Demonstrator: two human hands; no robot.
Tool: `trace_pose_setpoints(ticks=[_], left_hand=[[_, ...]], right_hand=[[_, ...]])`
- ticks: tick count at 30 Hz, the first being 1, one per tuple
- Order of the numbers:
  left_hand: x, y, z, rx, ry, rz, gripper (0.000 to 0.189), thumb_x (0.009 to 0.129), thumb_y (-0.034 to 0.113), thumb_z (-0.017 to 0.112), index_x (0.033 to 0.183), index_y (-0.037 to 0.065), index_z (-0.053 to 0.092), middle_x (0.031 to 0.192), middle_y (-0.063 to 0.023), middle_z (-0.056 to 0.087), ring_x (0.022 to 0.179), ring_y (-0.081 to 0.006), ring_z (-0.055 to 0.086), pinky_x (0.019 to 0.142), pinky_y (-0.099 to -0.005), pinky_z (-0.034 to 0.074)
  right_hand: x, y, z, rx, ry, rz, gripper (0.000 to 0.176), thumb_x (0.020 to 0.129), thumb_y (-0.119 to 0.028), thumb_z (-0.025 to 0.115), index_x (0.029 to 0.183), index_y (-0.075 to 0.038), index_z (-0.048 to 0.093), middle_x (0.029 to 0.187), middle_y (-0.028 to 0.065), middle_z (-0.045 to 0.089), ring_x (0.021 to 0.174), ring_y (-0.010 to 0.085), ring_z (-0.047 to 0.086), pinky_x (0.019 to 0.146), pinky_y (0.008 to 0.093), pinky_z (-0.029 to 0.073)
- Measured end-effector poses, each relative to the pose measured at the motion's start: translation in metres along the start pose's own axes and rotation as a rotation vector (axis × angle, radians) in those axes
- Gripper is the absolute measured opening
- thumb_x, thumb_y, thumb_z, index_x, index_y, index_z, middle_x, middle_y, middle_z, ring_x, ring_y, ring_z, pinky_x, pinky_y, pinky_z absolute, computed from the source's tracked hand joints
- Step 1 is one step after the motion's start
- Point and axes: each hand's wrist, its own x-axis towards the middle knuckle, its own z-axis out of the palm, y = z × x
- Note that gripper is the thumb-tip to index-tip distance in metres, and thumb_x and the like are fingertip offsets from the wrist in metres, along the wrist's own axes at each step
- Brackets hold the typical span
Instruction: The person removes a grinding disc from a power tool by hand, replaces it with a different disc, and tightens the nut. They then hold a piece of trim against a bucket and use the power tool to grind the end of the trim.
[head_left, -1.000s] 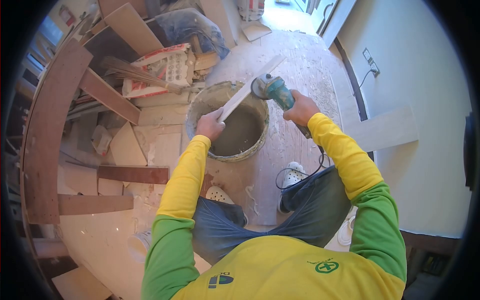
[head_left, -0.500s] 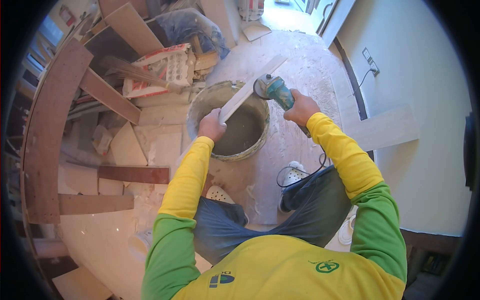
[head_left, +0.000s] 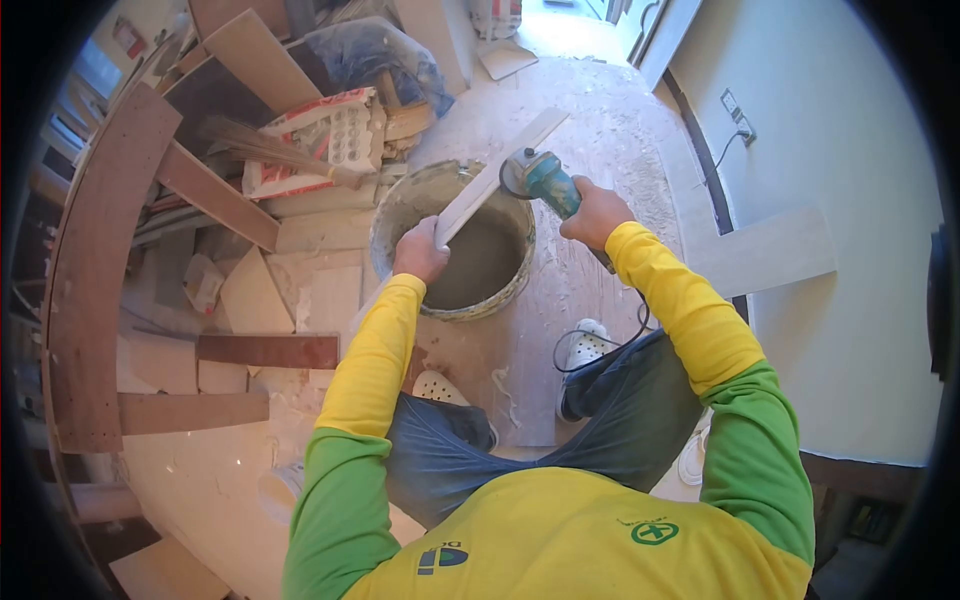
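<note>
My left hand (head_left: 422, 251) grips the near end of a long, narrow pale strip of tile (head_left: 490, 187), which slants up and away to the right. Under the strip stands a round bucket (head_left: 525, 285) with grey contents and a crusted rim. In my right hand (head_left: 598, 213) is a teal angle grinder (head_left: 549, 182), its fingers wrapped round the body. The grinder's disc and guard sit right at the strip's right edge, about midway along. A black cord (head_left: 575, 371) runs from the tool down beside my right leg.
Dark reddish boards (head_left: 100, 300) form a frame on the left. A torn cement bag (head_left: 350, 140) and a straw broom (head_left: 270, 147) lie behind the bucket. A pale plank (head_left: 770, 255) leans by the right wall, below a wall socket (head_left: 738, 115).
The grinder and my right hand have shifted slightly left and nearer, staying at the strip's edge. My left hand keeps its hold; the whole view has moved a little.
</note>
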Motion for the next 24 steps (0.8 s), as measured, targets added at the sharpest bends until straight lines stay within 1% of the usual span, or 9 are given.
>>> trace_pose_setpoints(ticks=[3, 6, 8, 9, 12, 16, 18, 21, 24], left_hand=[[0.001, 0.002, -0.003, -0.010, -0.003, 0.004, 0.056, 0.079, 0.015, 0.069, 0.133, 0.007, 0.057, 0.115, -0.0236, 0.069, 0.107, -0.0397, 0.066, 0.096, -0.0455, 0.052], [0.001, 0.000, -0.002, -0.031, -0.012, -0.017, 0.056, 0.078, 0.014, 0.069, 0.133, 0.007, 0.058, 0.115, -0.0239, 0.069, 0.107, -0.0399, 0.066, 0.096, -0.0451, 0.052], [0.001, -0.002, -0.001, -0.038, -0.013, -0.018, 0.056, 0.078, 0.014, 0.069, 0.133, 0.007, 0.058, 0.116, -0.0240, 0.069, 0.107, -0.0399, 0.066, 0.097, -0.0450, 0.052], [0.002, -0.002, -0.001, -0.050, -0.012, -0.017, 0.056, 0.078, 0.014, 0.070, 0.132, 0.007, 0.058, 0.116, -0.0242, 0.069, 0.107, -0.0400, 0.066, 0.097, -0.0449, 0.052], [0.003, -0.005, -0.002, -0.057, -0.009, -0.008, 0.056, 0.078, 0.014, 0.070, 0.132, 0.006, 0.059, 0.115, -0.0247, 0.068, 0.107, -0.0400, 0.066, 0.096, -0.0449, 0.052], [0.003, -0.001, -0.004, -0.035, -0.023, -0.019, 0.056, 0.078, 0.014, 0.070, 0.132, 0.005, 0.059, 0.115, -0.0254, 0.068, 0.107, -0.0399, 0.067, 0.096, -0.0445, 0.052], [0.003, -0.002, -0.003, -0.040, -0.019, -0.018, 0.057, 0.077, 0.014, 0.070, 0.132, 0.005, 0.059, 0.115, -0.0253, 0.068, 0.107, -0.0399, 0.067, 0.096, -0.0443, 0.052], [0.003, -0.002, -0.002, -0.046, -0.014, -0.024, 0.058, 0.077, 0.014, 0.070, 0.133, 0.005, 0.059, 0.115, -0.0252, 0.068, 0.107, -0.0398, 0.067, 0.096, -0.0440, 0.052], [0.005, -0.007, 0.002, -0.051, -0.012, -0.019, 0.057, 0.077, 0.015, 0.070, 0.133, 0.005, 0.058, 0.115, -0.0249, 0.069, 0.107, -0.0398, 0.066, 0.096, -0.0447, 0.052]], right_hand=[[0.001, 0.001, 0.000, 0.025, 0.022, 0.014, 0.058, 0.070, -0.025, 0.072, 0.123, -0.006, 0.058, 0.106, 0.0260, 0.070, 0.103, 0.0422, 0.066, 0.092, 0.0461, 0.053], [-0.013, -0.007, 0.009, 0.063, -0.041, -0.079, 0.057, 0.071, -0.025, 0.072, 0.122, -0.006, 0.058, 0.106, 0.0258, 0.070, 0.103, 0.0429, 0.066, 0.092, 0.0465, 0.053], [-0.025, -0.020, 0.009, 0.048, -0.174, -0.136, 0.070, 0.069, -0.026, 0.075, 0.133, -0.010, 0.054, 0.101, 0.0268, 0.070, 0.097, 0.0439, 0.067, 0.088, 0.0462, 0.054], [-0.024, -0.016, 0.018, 0.045, -0.169, -0.172, 0.066, 0.069, -0.026, 0.075, 0.130, -0.012, 0.055, 0.099, 0.0263, 0.070, 0.096, 0.0442, 0.067, 0.087, 0.0470, 0.054], [-0.027, -0.018, 0.017, 0.019, -0.156, -0.188, 0.066, 0.069, -0.026, 0.075, 0.130, -0.012, 0.056, 0.100, 0.0260, 0.070, 0.096, 0.0443, 0.067, 0.087, 0.0468, 0.054], [-0.009, -0.002, 0.004, 0.035, -0.151, -0.091, 0.062, 0.070, -0.027, 0.073, 0.127, -0.009, 0.058, 0.106, 0.0264, 0.070, 0.101, 0.0432, 0.067, 0.091, 0.0462, 0.053], [0.011, 0.020, 0.005, 0.071, -0.013, -0.033, 0.065, 0.068, -0.028, 0.075, 0.128, -0.008, 0.057, 0.107, 0.0254, 0.070, 0.102, 0.0419, 0.067, 0.092, 0.0448, 0.053], [0.036, 0.037, 0.000, 0.105, 0.059, 0.070, 0.067, 0.066, -0.029, 0.077, 0.126, -0.007, 0.058, 0.108, 0.0249, 0.070, 0.103, 0.0408, 0.067, 0.092, 0.0438, 0.053], [0.041, 0.043, -0.002, 0.113, 0.047, 0.072, 0.067, 0.066, -0.029, 0.078, 0.126, -0.007, 0.058, 0.109, 0.0246, 0.070, 0.103, 0.0403, 0.067, 0.093, 0.0430, 0.053]])
